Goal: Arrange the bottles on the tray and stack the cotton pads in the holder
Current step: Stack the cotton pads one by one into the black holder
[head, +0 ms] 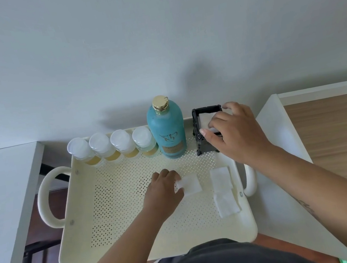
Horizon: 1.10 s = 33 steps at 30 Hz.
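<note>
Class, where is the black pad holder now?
In the head view, the black holder stands at the far right corner of the tray, beside the blue bottle, under the right hand.

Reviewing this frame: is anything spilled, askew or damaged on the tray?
Nothing spilled or damaged. The four small bottles and the blue bottle stand upright along the far edge of the tray. Three cotton pads lie loose, unstacked: one pinched by the left hand, two overlapping near the right rim.

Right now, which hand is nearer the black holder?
Right. The right hand is at the black holder's top, pinching a cotton pad; the left hand is apart, nearer the person, pinching another pad.
</note>
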Available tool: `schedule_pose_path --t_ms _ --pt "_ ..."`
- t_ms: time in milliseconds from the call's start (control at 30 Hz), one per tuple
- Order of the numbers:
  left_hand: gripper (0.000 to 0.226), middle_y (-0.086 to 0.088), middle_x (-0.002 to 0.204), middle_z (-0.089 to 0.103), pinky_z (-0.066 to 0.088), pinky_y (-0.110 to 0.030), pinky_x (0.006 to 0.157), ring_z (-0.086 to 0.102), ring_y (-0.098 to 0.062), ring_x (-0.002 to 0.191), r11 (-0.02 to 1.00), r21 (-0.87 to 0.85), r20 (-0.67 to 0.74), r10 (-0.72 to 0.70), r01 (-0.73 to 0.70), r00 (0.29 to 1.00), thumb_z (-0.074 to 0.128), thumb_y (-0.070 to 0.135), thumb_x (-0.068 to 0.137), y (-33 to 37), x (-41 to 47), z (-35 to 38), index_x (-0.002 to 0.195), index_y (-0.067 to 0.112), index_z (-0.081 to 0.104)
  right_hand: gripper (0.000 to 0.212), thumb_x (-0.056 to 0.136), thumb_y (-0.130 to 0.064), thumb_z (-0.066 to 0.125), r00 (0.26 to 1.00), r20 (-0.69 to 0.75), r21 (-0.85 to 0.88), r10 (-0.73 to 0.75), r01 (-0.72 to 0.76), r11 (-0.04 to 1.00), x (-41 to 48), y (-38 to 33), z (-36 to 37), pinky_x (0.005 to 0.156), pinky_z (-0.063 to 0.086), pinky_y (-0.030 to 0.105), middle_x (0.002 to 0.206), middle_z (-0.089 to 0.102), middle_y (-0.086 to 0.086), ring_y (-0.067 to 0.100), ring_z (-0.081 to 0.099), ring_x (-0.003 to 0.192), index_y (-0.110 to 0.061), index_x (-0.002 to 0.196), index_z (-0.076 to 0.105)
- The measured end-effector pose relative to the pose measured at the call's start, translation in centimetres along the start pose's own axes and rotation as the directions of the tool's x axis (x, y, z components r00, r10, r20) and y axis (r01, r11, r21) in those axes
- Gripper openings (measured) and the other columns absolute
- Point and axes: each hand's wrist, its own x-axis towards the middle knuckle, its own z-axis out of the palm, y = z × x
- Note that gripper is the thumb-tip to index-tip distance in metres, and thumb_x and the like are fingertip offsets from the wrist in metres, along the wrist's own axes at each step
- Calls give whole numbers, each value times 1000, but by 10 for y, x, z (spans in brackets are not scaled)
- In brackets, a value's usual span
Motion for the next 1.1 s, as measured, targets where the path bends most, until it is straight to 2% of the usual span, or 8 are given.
schedule_pose_path --t_ms 167,333,533,667,733,800,933,1100 --pt "34 8 112 57 49 -32 82 46 -16 101 1000 11 -23 25 -25 999 61 40 89 -1 1 1 118 25 57 67 97 -61 20 998 54 -12 44 -44 999 0 -2 6 102 35 45 89 71 -8 29 48 120 -20 82 70" --pt "24 6 108 60 48 -31 80 45 -17 99 1000 8 -22 17 -17 1000 58 37 92 8 9 1 112 23 60 72 97 -63 17 994 84 -34 68 -65 997 0 -3 7 103 35 47 87 72 -6 30 50 120 -19 80 71" --pt "16 5 105 63 46 -30 79 44 -15 98 998 -59 -5 6 -6 1000 56 31 93 9 10 -3 106 20 59 64 97 -61 23 996 68 -19 59 -58 998 -1 -3 7 101 37 46 91 71 -5 30 51 118 -19 82 69" --pt "10 3 96 64 49 -27 73 55 -14 89 975 -219 -17 -47 42 999 56 29 94 10 6 -14 98 20 56 47 97 -52 36 997 -74 33 7 -4 999 -2 -2 6 93 37 39 99 65 -2 27 51 109 -17 96 68" --pt "7 4 90 64 47 -16 67 57 -12 83 915 -393 -11 -106 93 994 60 26 92 15 5 -23 93 21 55 38 96 -45 43 987 -161 69 -7 19 997 -3 -4 4 89 37 38 99 62 1 27 51 104 -16 98 67" --pt "8 4 89 66 45 -11 62 58 -8 77 804 -577 12 -170 146 985 64 24 90 24 3 -32 94 24 57 31 94 -40 48 976 -218 100 -5 28 995 -8 -5 3 88 35 37 98 62 1 26 50 103 -16 98 66" --pt "12 -2 96 72 49 -22 69 61 -12 79 512 -828 132 -222 230 966 64 27 92 41 1 -47 103 30 65 26 92 -40 51 973 -216 222 75 -26 975 -27 -7 1 87 31 31 94 63 -6 20 49 100 -20 98 65" --pt "11 0 93 74 50 -32 76 65 -12 84 318 -926 144 -198 202 970 64 24 92 54 -2 -55 101 17 66 33 89 -51 51 949 -129 387 289 -221 895 -54 -21 -4 89 23 29 93 64 -14 8 45 99 -24 100 65"
